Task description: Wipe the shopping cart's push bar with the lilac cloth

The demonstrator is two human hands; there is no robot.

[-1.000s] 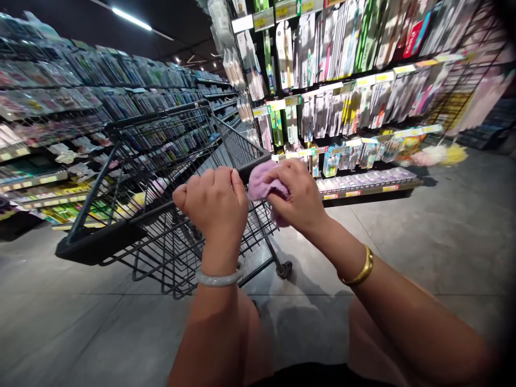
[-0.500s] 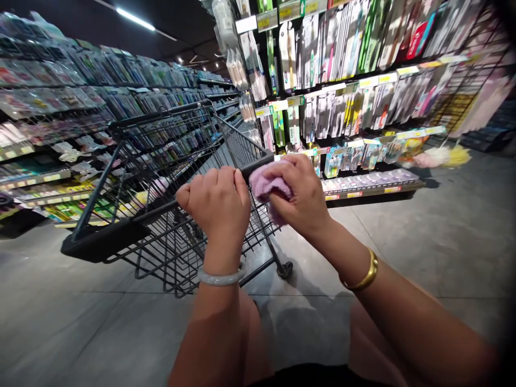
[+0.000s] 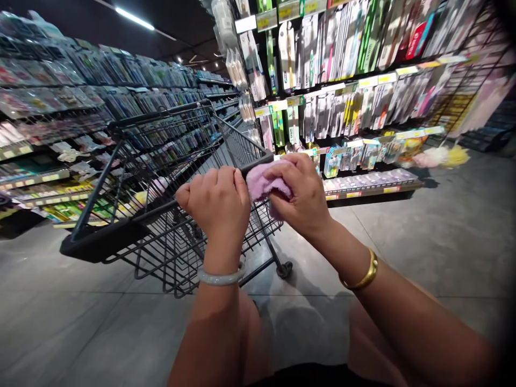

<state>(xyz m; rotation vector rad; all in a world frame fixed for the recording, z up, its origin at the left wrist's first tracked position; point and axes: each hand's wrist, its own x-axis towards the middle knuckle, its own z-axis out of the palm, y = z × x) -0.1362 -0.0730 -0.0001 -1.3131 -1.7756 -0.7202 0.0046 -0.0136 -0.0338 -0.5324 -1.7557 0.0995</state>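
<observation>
A black wire shopping cart (image 3: 159, 236) stands in front of me, its handle running from the lower left up to the right. My left hand (image 3: 217, 201) is wrapped round the middle of the handle, knuckles up, with a pale bangle on the wrist. Just to its right, my right hand (image 3: 304, 193) grips a crumpled pink-purple cloth (image 3: 264, 181) and holds it against the right part of the handle. The cloth covers some of the handle there. A gold bangle sits on my right wrist.
A shelf rack (image 3: 363, 188) of packaged toothbrushes rises close on the right of the cart. Long shelves (image 3: 40, 177) of hanging packs line the left side. Pink and yellow puffs (image 3: 441, 157) hang at the far right. The floor (image 3: 427, 236) is grey and smooth.
The cloth under my right hand has shifted slightly left along the handle and lies a little flatter. My left hand and the cart look the same.
</observation>
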